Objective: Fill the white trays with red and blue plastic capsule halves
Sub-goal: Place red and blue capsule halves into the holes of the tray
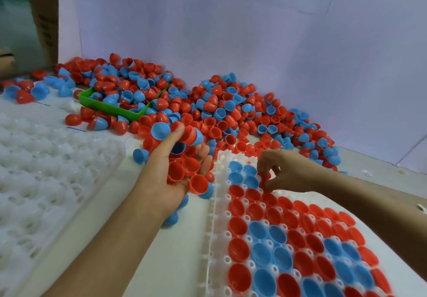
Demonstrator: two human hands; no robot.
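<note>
Glossy plastic capsule halves (233, 109), red and blue domes and open cups, lie heaped along the pale wall behind the work area, spilling over a green rectangular tray (111, 108) that is itself full of them. Nearest the camera, a white moulded tray (211, 239) with round cups and small holes holds halves seated open side up, mostly red with patches of blue; its far cups near the right hand are unfilled. An empty white tray (46, 169) with the same dimpled pattern lies to the left. The left hand (175, 169), palm up with fingers loosely curled, cradles a cluster of halves. The right hand (280, 169) pinches a red half (265, 181) between thumb and fingertips just above the filled tray's far rows.
</note>
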